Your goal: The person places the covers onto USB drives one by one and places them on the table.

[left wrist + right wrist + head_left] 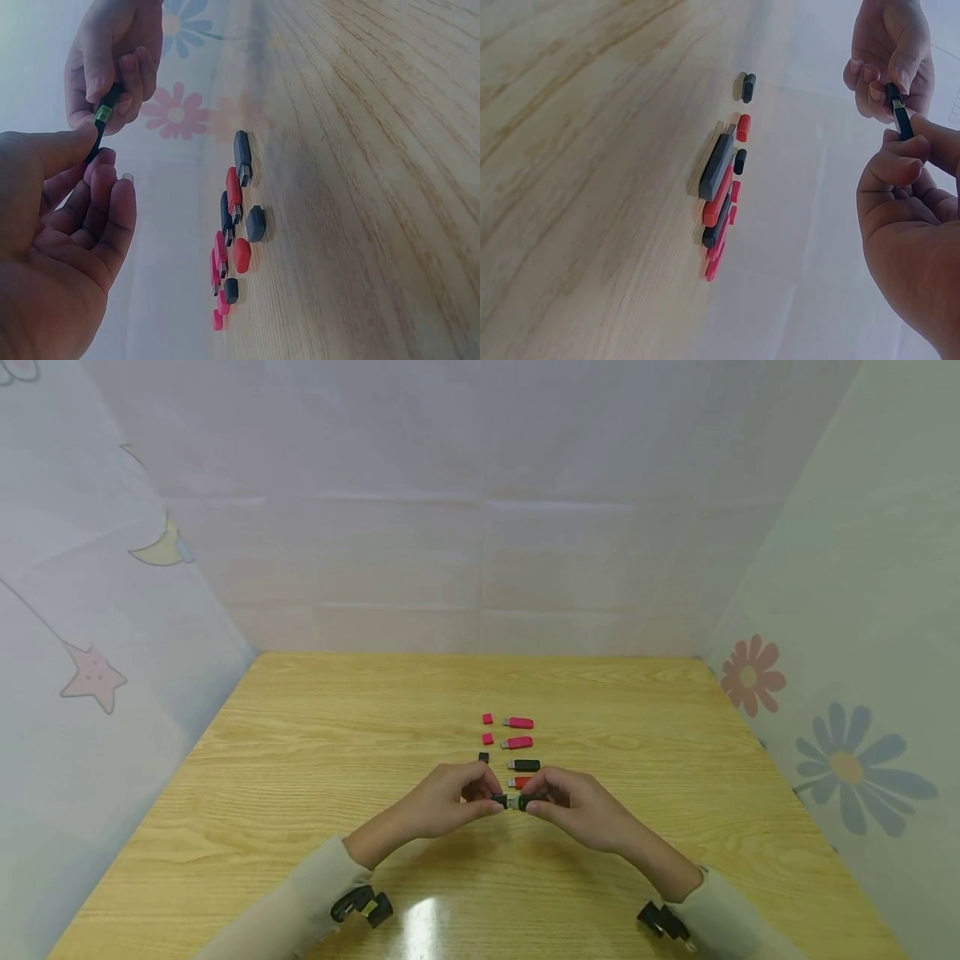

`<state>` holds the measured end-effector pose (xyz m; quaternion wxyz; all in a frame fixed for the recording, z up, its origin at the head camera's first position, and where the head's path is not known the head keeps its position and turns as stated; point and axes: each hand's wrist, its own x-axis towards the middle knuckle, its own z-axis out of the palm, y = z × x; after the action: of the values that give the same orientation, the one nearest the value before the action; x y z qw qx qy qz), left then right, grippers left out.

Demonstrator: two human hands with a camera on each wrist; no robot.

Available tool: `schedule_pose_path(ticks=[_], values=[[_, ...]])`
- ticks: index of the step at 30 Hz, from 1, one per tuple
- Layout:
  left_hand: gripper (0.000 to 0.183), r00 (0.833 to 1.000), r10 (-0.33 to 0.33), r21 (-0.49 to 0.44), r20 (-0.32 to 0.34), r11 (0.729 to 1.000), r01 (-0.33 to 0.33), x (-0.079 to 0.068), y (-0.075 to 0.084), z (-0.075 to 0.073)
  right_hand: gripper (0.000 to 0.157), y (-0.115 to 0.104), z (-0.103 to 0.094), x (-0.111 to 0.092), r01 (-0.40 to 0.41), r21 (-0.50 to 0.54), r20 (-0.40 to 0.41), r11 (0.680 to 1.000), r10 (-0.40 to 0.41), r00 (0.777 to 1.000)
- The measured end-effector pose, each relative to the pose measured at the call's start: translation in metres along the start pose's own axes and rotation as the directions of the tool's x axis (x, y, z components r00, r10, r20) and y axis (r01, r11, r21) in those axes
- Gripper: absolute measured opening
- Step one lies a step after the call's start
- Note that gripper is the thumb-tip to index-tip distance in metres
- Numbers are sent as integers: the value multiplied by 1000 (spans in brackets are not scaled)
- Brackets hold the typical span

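Observation:
Above the table, my left hand (450, 797) pinches a small black cap (499, 799) between thumb and fingertips. My right hand (581, 806) pinches a black USB stick (904, 126). The two hands face each other, with the stick's metal connector (513, 802) showing between stick and cap. The left wrist view gives a green glint at this junction. Beyond the hands lie a red USB stick (234, 187), a black one (524, 765) and a dark grey one (716, 169), all uncapped.
Two pink USB sticks (518, 723) (517, 743) lie farther back on the wooden table (300, 735). Loose caps form a row to their left: two pink caps (487, 719), a black cap (483, 757), a red cap (241, 256) and a dark grey cap (256, 223). Patterned sheets surround the table.

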<state>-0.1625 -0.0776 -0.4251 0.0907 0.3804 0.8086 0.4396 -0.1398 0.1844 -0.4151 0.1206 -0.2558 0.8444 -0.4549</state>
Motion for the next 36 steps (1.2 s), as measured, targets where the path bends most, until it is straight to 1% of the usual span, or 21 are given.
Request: schedule_pose_path(ticks=[17, 36], values=[[12, 1000, 8, 32, 4, 999, -8, 1, 1, 1, 15, 1, 2, 1, 10, -19, 5, 1000, -10, 1000], [12, 1000, 1, 24, 5, 1000, -1, 1, 1, 2, 16, -1, 2, 1, 6, -24, -1, 1000, -6, 1000]])
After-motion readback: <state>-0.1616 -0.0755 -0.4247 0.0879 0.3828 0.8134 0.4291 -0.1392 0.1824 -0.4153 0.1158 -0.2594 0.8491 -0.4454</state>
